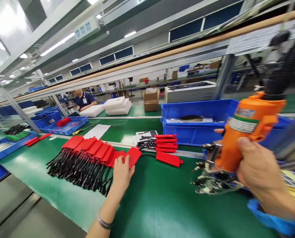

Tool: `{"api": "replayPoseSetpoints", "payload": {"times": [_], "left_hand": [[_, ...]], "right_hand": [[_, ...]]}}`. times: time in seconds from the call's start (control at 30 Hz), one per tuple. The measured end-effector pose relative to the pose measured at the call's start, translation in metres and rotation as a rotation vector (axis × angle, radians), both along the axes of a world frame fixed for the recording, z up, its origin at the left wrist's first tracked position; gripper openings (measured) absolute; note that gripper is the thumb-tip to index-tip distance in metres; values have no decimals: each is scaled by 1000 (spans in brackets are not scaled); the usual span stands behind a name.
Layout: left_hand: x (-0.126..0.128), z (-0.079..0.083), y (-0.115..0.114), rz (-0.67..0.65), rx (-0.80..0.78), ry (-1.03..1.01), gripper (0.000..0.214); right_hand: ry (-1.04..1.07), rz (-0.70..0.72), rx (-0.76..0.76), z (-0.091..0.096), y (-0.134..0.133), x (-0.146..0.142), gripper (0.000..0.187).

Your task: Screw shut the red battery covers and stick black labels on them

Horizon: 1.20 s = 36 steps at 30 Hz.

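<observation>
My left hand (122,172) pinches a flat red plastic case (134,157) at the right end of a row of similar red cases (94,147). Black cables (77,170) with connector ends fan out from that row toward the near edge. My right hand (258,172) is wrapped around an orange handheld power tool (244,127) with a white and green label; a black cord rises from its top. Below the tool sits a blurred clump of wires and metal parts (213,181). Between my hands lies a single red case (169,159) with a black cable.
A small stack of red cases (166,142) lies beyond. Behind stand a large blue bin (194,132), a cardboard box (151,100) and white foam sheets (118,106). A yellow-handled screwdriver (79,131) and blue trays (65,128) are at left. A co-worker (84,99) sits farther back.
</observation>
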<state>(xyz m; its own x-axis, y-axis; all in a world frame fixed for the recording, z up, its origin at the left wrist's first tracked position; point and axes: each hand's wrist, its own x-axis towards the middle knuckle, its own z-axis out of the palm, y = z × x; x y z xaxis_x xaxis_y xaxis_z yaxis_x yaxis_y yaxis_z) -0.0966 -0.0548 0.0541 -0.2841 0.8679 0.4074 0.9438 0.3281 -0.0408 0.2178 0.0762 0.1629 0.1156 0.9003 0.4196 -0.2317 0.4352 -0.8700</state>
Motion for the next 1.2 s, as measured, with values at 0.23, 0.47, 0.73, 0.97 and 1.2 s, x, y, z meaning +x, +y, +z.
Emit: {"api": "replayPoseSetpoints", "payload": {"times": [0.23, 0.47, 0.73, 0.97, 1.2], "left_hand": [[109, -20, 14, -536, -255, -125, 50], [121, -31, 21, -569, -312, -196, 45], [122, -31, 18, -556, -312, -236, 48], [123, -32, 19, -538, -342, -255, 39], [122, -32, 19, -538, -323, -231, 39]], "right_hand": [[82, 59, 6, 0, -11, -26, 53], [41, 73, 42, -12, -9, -37, 55], [33, 47, 81, -21, -12, -42, 52], [-3, 13, 83, -32, -24, -48, 50], [5, 32, 112, -28, -30, -44, 52]]}}
